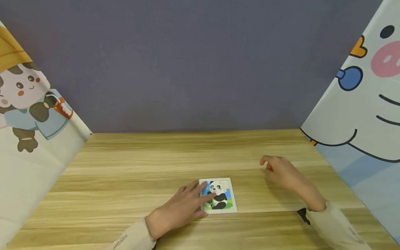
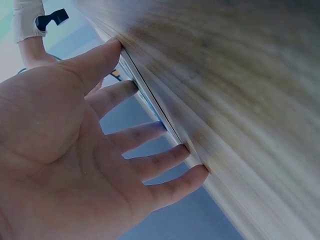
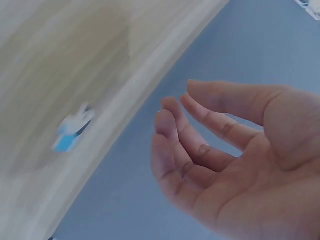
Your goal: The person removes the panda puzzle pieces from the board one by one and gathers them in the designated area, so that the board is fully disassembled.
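Panda puzzle [image 1: 221, 202] is laid on the wooden table [image 1: 150, 156], its left side touched by the left hand [image 1: 180, 207], fingers spread, nothing gripped. Farther off, the right hand [image 1: 283, 173] is held loosely curved, empty; a blurred blue-and-white piece [image 3: 73, 130] is seen nearby. Behind stands a grey wall [image 1: 193, 69].

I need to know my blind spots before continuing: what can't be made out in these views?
Panda puzzle: head view, left part covered by the left hand.
Small blue-and-white piece: right wrist view, outline and print blurred.
Right hand: left wrist view, partly hidden behind the left hand.
Right sleeve's print: head view, too small.
Pink-snouted cartoon: head view, cut by right edge.
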The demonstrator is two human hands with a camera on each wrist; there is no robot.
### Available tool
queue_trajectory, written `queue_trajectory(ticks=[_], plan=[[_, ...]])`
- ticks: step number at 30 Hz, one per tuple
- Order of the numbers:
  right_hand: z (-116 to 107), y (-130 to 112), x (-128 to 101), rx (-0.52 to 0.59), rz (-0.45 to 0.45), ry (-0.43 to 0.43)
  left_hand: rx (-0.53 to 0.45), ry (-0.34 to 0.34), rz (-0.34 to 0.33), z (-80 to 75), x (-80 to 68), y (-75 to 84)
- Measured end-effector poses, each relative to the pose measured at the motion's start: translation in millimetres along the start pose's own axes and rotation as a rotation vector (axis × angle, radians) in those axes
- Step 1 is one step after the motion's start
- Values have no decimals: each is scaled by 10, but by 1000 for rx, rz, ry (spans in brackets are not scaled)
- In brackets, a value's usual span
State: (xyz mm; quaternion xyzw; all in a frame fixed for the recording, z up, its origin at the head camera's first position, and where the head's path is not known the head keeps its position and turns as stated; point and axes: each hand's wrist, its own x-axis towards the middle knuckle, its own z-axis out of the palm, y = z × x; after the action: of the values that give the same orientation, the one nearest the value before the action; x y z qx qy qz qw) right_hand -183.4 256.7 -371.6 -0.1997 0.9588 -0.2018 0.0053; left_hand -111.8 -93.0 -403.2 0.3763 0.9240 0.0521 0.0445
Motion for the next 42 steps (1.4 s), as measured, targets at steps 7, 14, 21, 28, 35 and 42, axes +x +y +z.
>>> queue_trajectory(ticks=[7,14,21,28,35,42], plan=[[83,-235,141,34,-38,6,8,14,16,1,20,1],[233,-489,268,102,-96,-61,-1,6,10,-7,24,-10],[350,-703,391,175,-122,-127,-6,-23,-12,4,29,-11],[525,-828,414,233,-199,-222,0,-32,-17,-10,27,-7],[613,-924,382,270,-169,-267,10,-33,-13,-12,18,-9],[689,-944,363,180,-158,-248,-6,-35,-11,-3,20,-1]])
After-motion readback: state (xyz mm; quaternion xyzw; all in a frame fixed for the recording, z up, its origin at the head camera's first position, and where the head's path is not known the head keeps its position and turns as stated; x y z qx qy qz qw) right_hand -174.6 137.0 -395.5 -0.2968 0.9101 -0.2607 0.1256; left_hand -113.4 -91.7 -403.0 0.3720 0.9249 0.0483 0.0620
